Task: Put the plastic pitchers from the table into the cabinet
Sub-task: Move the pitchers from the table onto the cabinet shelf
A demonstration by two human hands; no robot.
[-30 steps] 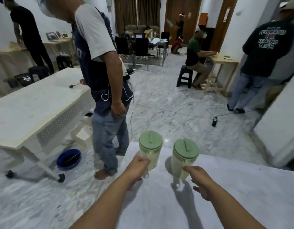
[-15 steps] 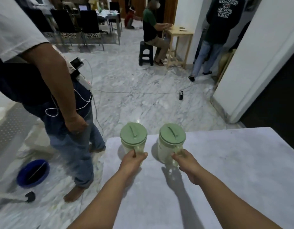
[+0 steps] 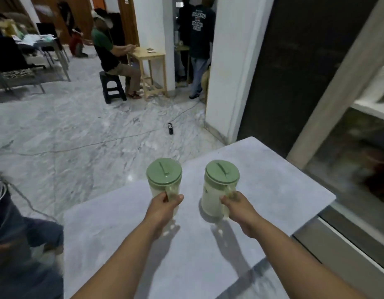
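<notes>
Two plastic pitchers with green lids, upright and apart over grey table (image 3: 284, 190): left pitcher (image 3: 163, 186) gripped by its handle in closed left hand (image 3: 165, 207), right pitcher (image 3: 217, 190) gripped by its handle in closed right hand (image 3: 237, 205); cabinet shelving (image 3: 370, 108) beyond right hand.

left pitcher (image 3: 163, 186) | right pitcher (image 3: 217, 190) | upright, side by side (green lids on)
</notes>
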